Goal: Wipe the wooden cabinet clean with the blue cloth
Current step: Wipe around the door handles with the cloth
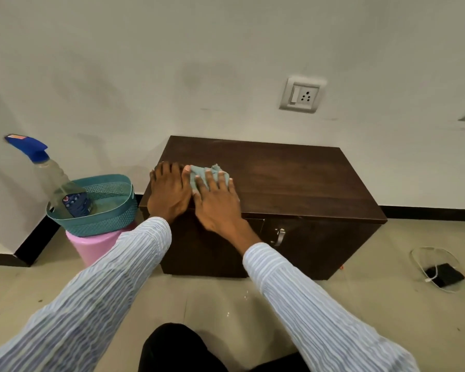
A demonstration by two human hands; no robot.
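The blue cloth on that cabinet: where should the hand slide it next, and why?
Probably to the right. The right hand presses the blue cloth flat near the left end of the wooden cabinet top, beside the left hand resting there. The wide stretch of top to the right lies beyond the cloth, so a sweep that way would likely cover it.

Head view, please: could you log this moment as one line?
right hand: flat on blue cloth | left hand: resting beside it | surface: wooden cabinet top, left end | spray bottle: in basket
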